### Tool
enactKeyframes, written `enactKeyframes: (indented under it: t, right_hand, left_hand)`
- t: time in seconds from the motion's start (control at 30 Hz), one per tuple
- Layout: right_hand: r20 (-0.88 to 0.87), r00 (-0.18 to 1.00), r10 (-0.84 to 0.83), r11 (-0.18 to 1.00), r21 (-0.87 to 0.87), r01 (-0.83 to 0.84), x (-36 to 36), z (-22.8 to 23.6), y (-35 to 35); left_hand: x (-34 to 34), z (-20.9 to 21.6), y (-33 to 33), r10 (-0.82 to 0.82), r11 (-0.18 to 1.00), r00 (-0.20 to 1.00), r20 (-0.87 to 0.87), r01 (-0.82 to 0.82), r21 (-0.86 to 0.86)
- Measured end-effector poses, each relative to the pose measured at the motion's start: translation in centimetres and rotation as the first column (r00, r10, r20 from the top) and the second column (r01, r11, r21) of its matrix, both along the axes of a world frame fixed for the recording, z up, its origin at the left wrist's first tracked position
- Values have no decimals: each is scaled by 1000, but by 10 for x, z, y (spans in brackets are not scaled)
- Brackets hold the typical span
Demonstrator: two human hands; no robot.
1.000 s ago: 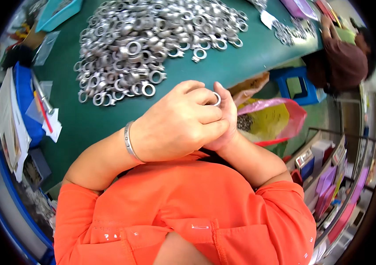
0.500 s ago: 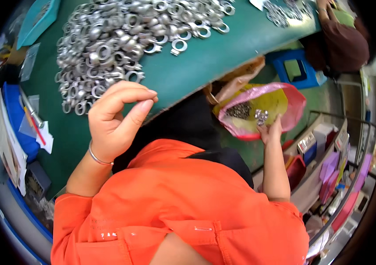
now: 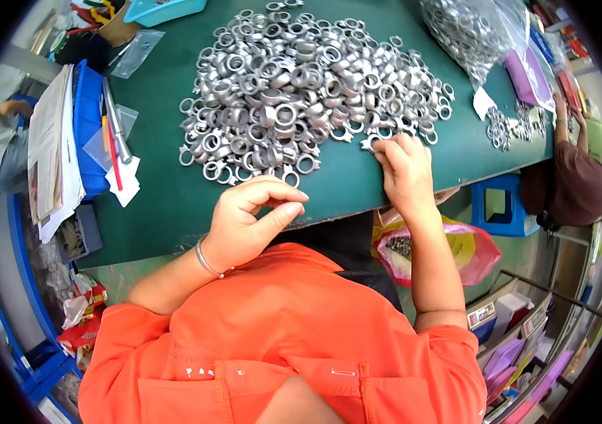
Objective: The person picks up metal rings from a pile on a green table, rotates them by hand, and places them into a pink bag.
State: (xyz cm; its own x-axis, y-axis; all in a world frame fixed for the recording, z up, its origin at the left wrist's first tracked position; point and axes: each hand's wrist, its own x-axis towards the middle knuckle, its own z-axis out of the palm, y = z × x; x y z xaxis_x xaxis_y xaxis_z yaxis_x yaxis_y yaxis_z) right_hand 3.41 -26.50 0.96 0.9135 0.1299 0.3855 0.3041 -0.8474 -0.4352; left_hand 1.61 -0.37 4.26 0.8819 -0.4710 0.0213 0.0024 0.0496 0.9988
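Observation:
A large heap of silver metal ring fittings (image 3: 285, 113), each with a small lug, is spread over the green table (image 3: 343, 173). At the heap's near right edge, my right hand (image 3: 408, 173) reaches down with curled fingers, closed on a metal ring (image 3: 370, 143) that shows beside the fingertips. My left hand (image 3: 248, 219), with a bangle at the wrist, hovers by the table's near edge. Its thumb and forefinger are drawn together, and nothing shows between them. Below my right forearm hangs an open pink and yellow bag (image 3: 481, 258) with small metal parts inside, partly hidden by the arm.
A clear bag of metal parts (image 3: 467, 35) and a purple tray (image 3: 529, 78) stand at the far right. Another person (image 3: 569, 169) sits there by a blue stool (image 3: 502, 205). At left are a blue bin (image 3: 90, 127), papers (image 3: 50, 148) and a red pen (image 3: 115, 159).
My right hand has left the pink bag, where shiny rings showed by it, and come up to the heap. The view has shifted, showing more of the table. My left hand stays pinched.

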Motion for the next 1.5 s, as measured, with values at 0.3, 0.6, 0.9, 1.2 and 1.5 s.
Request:
enactKeyframes:
  t: [0.3, 0.6, 0.9, 1.2, 1.5]
  right_hand:
    - [-267, 871, 412, 468, 882, 49, -25, 17, 61]
    - [-242, 872, 425, 394, 917, 62, -13, 25, 75]
    - [-178, 858, 483, 254, 965, 57, -1, 32, 81]
    - [-362, 768, 528, 18, 909, 416, 2, 34, 92]
    - [-393, 695, 602, 16, 876, 482, 6, 30, 96]
  left_hand:
    - [22, 3, -17, -53, 980, 916, -398, -28, -196]
    - [28, 10, -9, 63, 993, 987, 151, -78, 93]
    - [32, 15, -6, 102, 994, 989, -110, -98, 43]
    - [39, 8, -2, 14, 999, 1000, -6, -14, 36]
    - [38, 13, -1, 43, 999, 992, -121, -42, 8]
